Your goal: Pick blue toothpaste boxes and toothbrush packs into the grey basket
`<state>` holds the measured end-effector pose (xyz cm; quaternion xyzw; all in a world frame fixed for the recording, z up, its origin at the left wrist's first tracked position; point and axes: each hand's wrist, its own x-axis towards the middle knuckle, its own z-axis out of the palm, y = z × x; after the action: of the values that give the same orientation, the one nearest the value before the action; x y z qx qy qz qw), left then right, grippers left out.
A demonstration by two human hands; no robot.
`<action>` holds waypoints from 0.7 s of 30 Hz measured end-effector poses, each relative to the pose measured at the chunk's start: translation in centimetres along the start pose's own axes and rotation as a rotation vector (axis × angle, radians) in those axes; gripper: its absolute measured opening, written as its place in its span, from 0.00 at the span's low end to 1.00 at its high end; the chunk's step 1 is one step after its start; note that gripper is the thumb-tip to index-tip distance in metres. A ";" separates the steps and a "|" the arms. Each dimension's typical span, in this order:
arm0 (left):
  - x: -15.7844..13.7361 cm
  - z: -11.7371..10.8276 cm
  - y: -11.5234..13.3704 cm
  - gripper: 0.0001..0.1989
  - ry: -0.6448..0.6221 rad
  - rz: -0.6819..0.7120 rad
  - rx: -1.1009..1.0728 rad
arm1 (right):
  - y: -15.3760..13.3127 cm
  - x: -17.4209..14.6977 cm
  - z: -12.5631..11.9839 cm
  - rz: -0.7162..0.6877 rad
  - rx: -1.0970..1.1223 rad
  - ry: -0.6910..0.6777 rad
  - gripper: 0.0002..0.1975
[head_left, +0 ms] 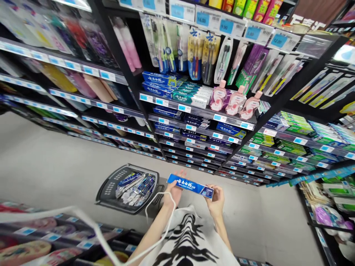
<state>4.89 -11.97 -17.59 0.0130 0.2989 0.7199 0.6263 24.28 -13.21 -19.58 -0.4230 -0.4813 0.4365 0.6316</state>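
Note:
A blue toothpaste box (pixel 190 186) with white lettering is held level in front of my body, its printed face up. My left hand (pixel 172 192) grips its left end, the thumb over the front edge and the fingers behind. At the other end, my right hand (pixel 216 199) pinches the box's right corner between thumb and fingers. To the left of my left hand stands a dark grey shopping basket (pixel 107 192), with several toothpaste boxes (pixel 135 187) piled inside it.
Ahead, a tall shelf unit holds toothbrush packs (pixel 195 53), toothpaste boxes (pixel 191 92) and pink bottles (pixel 235 99). Bottles fill the left shelves. Another shelf with slippers (pixel 24 255) is at the lower left. A white cable (pixel 94 225) crosses the foreground. Grey floor (pixel 69 155) lies between shelves.

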 end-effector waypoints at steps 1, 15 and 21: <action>0.1 -0.1 0.1 0.27 0.014 -0.012 -0.013 | 0.0 0.0 0.1 -0.050 -0.036 0.001 0.17; 0.8 -1.9 4.0 0.23 0.132 0.021 -0.107 | -0.8 1.9 3.5 -0.263 -0.345 -0.059 0.17; 2.1 -3.2 6.4 0.27 0.169 0.067 -0.139 | 0.2 3.0 5.6 0.023 -0.254 -0.223 0.28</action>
<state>-2.55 -11.60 -18.09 -0.0812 0.2996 0.7578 0.5739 19.22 -9.66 -18.03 -0.4539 -0.5946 0.4237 0.5108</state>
